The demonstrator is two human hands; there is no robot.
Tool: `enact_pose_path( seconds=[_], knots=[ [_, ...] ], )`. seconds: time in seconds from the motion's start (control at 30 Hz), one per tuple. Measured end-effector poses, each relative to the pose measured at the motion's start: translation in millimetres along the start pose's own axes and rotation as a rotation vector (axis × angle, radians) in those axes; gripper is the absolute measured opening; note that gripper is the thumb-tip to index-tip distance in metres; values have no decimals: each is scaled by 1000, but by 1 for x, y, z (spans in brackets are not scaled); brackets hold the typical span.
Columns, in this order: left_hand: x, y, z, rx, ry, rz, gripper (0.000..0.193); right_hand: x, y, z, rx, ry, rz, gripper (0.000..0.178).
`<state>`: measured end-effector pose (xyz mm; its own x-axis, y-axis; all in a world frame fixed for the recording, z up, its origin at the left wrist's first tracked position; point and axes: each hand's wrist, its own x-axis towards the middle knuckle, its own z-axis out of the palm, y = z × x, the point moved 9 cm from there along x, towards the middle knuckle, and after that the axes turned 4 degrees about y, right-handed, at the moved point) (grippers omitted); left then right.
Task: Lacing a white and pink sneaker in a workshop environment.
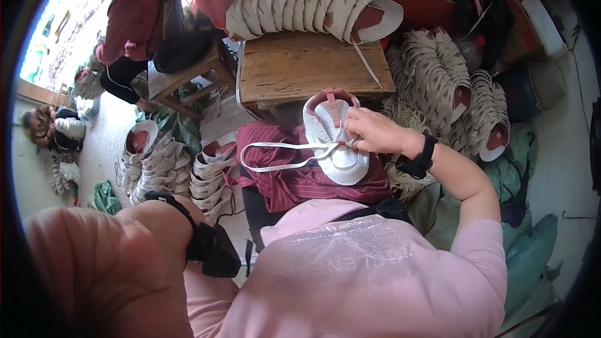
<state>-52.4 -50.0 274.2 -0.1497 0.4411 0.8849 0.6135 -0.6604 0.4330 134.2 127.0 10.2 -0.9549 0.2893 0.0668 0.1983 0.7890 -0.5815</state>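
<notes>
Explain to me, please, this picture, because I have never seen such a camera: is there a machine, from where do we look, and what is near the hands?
There is no robot here, only a person in a pink shirt with bare hands. The picture comes from a wide camera worn on the head, looking down, so straight edges bend. The right hand touches a white shoe beside its lace; what exactly the fingers grip is hard to tell. The shoe rests on a dark red striped cloth. The left hand is very close to the camera, its fingers not visible. Ahead, a wooden bench carries a row of nested pale shoe uppers.
</notes>
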Motion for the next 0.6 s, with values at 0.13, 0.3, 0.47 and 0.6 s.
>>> enact_pose_path(
  seconds=[0.13, 0.3, 0.47, 0.6],
  knots=[
    [-10, 0, -6, 149, 34, 33, 22, -7, -2, 5, 7, 13, 40, 23],
    [-8, -5, 18, 287, 47, 74, 20, -5, 2, 7, 9, -14, 26, 21],
    [-24, -13, 42, 395, -26, 66, 19, -3, 10, 5, 16, 0, 14, 20],
    [-43, -6, 21, 541, -117, -4, 18, 3, 1, 6, 92, -88, -83, 18]
  ],
)
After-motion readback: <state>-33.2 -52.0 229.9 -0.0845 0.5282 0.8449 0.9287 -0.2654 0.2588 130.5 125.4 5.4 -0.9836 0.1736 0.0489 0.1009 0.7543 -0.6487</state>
